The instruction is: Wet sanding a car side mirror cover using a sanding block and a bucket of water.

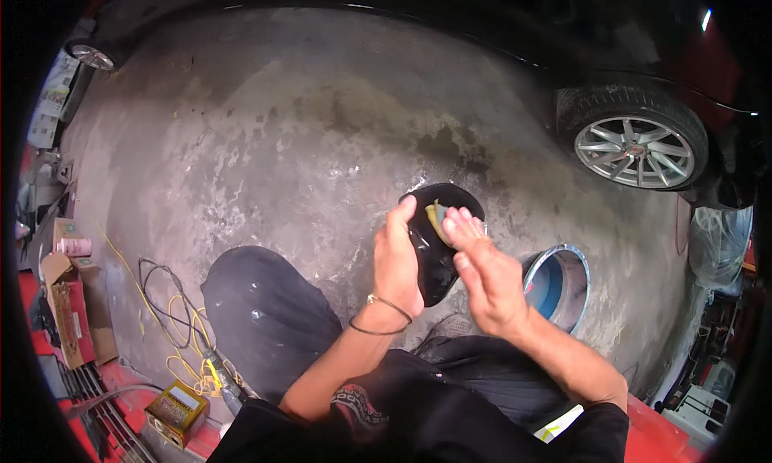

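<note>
A glossy black, rounded shell-like part (438, 271), possibly a car mirror cover, is tilted in front of me and looks wet. My left hand (396, 258) grips it along its left edge, thumb up near the top. Against its upper right face my right hand (485, 271) presses a folded yellow-and-grey sanding sheet (438, 222) under nearly straight fingers. The fingers' undersides are hidden. Just right of my right hand stands a bucket (563, 286) with blue inside; whether it holds liquid I cannot tell.
A dark car with a silver-spoked wheel (635, 152) spans the far side. Damp patches mark the concrete floor (265, 141). On the left lie yellow and black cables (181, 326), a cardboard box (71, 310) and a gold-brown can (177, 415). A plastic-wrapped bundle (721, 246) is at right.
</note>
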Demonstrator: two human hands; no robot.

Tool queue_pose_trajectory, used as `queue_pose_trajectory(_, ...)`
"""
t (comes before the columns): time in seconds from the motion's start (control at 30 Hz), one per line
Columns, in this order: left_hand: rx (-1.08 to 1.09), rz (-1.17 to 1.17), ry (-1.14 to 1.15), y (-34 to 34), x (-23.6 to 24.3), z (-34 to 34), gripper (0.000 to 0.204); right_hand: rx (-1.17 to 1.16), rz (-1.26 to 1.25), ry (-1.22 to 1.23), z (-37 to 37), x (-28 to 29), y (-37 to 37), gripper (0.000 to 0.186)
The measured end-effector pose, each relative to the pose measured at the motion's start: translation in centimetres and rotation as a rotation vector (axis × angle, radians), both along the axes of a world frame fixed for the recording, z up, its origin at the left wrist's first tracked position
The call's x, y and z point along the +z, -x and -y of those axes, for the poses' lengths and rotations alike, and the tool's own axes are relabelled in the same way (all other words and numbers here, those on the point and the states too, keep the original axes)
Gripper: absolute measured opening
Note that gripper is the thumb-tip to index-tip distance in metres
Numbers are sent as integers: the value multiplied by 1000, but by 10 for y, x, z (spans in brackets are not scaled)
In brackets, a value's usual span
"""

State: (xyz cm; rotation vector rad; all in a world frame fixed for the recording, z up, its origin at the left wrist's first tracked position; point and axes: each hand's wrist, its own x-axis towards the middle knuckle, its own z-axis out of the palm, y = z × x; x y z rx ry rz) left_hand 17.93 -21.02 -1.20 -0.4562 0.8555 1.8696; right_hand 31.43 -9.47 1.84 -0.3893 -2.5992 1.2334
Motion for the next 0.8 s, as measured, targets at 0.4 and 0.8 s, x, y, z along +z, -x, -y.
queue_pose_trajectory(0.4,128,-103,-139,-19,-15,-5,68,29,-32,-60,-2,-14,22,46)
queue_pose_trajectory(0.8,174,-67,-419,20,13,8,62,234,-93,-534,-16,36,17,45)
